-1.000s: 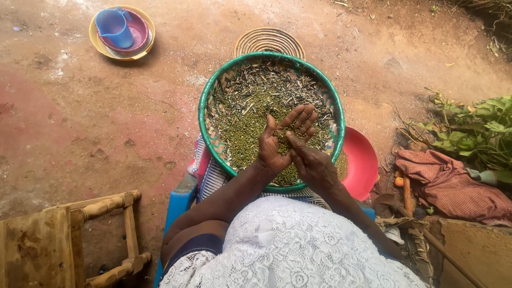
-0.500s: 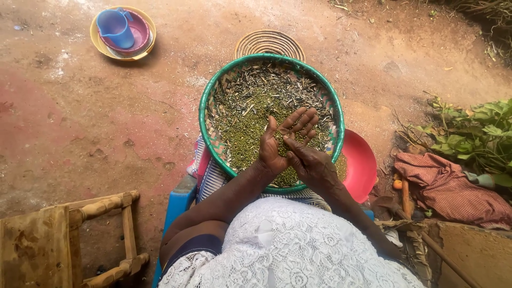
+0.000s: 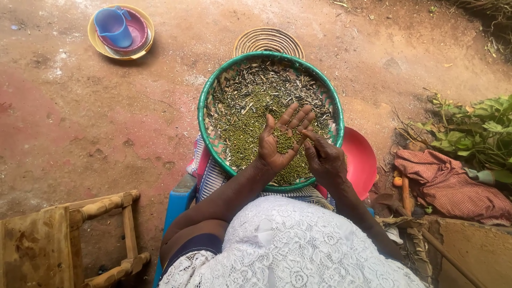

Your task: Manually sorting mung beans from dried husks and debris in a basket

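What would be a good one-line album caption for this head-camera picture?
Left hand cups small green grains over a green-rimmed woven tray while the right hand picks at them.

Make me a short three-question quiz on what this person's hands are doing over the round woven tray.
1. True or false: the left hand lies palm up with small green seeds on it.
2. What do the right hand fingers reach toward?
3. Which sits under the green-rimmed round woven tray: A a red plastic basin, B a wooden stool?

Key: 1 true. 2 the seeds on the left palm. 3 A.
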